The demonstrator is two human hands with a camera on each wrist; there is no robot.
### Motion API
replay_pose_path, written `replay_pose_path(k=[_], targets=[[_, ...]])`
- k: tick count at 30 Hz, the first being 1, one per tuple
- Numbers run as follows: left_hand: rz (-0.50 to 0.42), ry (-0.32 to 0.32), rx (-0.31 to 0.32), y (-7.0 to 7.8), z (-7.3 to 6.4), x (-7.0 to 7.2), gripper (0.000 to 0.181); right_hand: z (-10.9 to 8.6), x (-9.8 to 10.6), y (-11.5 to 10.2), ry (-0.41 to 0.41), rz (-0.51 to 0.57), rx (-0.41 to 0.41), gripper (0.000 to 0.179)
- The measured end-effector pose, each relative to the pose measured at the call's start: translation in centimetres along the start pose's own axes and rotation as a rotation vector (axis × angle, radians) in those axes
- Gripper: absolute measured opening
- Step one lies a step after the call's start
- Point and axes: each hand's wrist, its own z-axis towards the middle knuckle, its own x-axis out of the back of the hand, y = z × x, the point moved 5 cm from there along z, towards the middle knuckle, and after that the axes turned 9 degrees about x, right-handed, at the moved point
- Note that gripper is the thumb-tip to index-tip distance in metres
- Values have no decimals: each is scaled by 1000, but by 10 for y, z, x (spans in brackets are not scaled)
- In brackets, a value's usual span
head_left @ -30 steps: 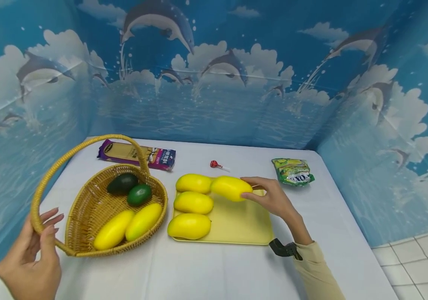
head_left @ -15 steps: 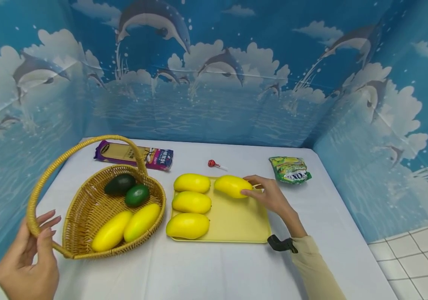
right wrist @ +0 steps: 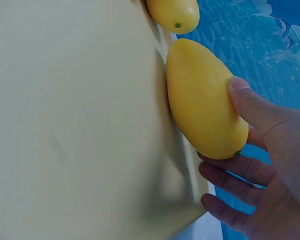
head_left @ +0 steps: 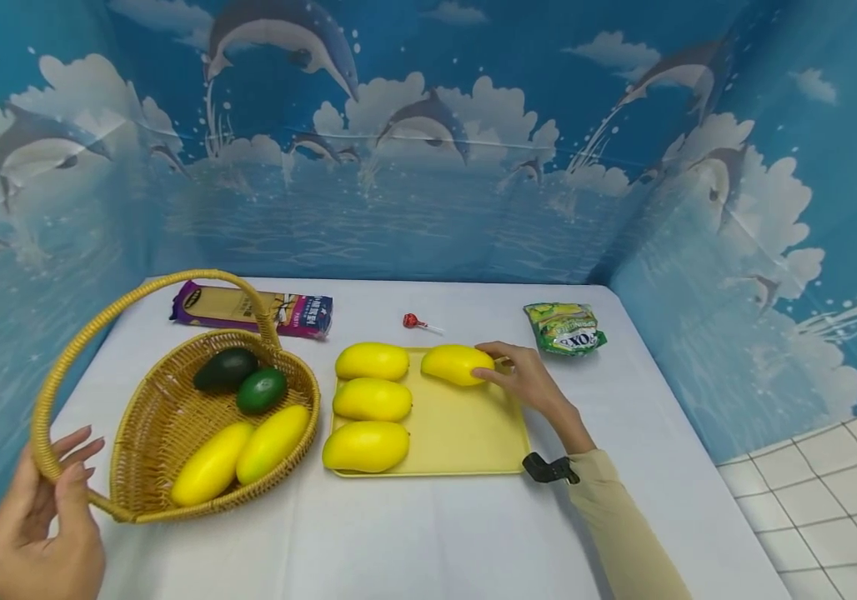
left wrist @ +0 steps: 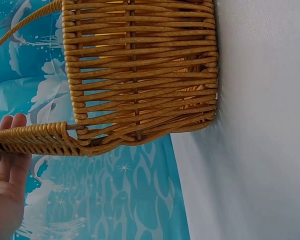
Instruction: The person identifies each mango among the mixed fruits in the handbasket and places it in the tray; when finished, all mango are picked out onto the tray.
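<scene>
My right hand (head_left: 526,377) holds a yellow mango (head_left: 457,365) by its right end, between thumb and fingers, at the back right of a yellow tray (head_left: 466,442). In the right wrist view the thumb presses on the mango (right wrist: 205,100) near its stem end. Along the tray's left side lie three more mangoes (head_left: 372,400) in a column. My left hand (head_left: 42,525) grips the handle (head_left: 87,333) of a wicker basket (head_left: 151,442) at its lower left. Inside the basket are two mangoes (head_left: 211,462) and two dark green avocados (head_left: 262,390).
Behind the basket lies a purple pasta packet (head_left: 248,310). A red lollipop (head_left: 412,321) is behind the tray, and a green snack bag (head_left: 565,328) sits at the back right. Dolphin-print curtains (head_left: 398,208) close off the white table's (head_left: 398,542) back and sides.
The right hand has lowered the mango onto the tray's back right, apart from the mango on its left. The left hand stays at the basket handle. The view has shifted slightly.
</scene>
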Motion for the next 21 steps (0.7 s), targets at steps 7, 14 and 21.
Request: replay_pose_path(k=[7, 14, 21], targets=[[-9, -5, -3, 1, 0, 1, 42, 6, -2, 7, -5, -20, 25, 48], [-23, 6, -31, 0, 0, 1, 41, 14, -2, 13, -34, 7, 49, 43], [-37, -1, -41, 1, 1, 0, 43, 19, -2, 13, -48, 53, 19, 44]])
